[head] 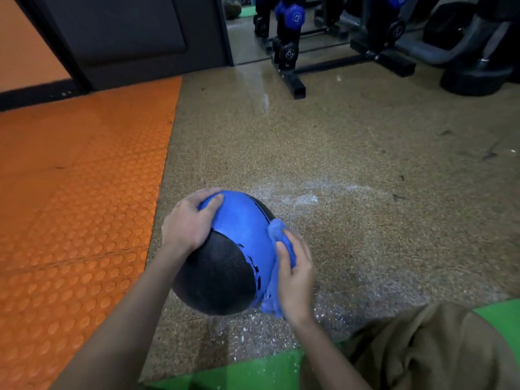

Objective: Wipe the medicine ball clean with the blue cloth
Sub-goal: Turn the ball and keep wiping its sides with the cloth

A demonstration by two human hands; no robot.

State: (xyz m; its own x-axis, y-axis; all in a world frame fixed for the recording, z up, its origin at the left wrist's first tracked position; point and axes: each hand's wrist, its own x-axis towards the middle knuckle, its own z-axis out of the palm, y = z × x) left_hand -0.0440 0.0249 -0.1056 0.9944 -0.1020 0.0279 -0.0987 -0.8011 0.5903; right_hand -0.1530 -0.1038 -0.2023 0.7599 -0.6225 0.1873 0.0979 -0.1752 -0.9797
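A black and blue medicine ball rests on the speckled floor in front of me. My left hand lies over its upper left side, fingers spread and curved on the surface. My right hand grips the blue cloth and holds it against the ball's right side. Part of the cloth hangs down below my right palm; the rest is bunched above my fingers.
An orange studded mat covers the floor to the left. A green mat lies at the bottom edge, with my knee in tan cloth at the lower right. A dumbbell rack and black machine bases stand at the back.
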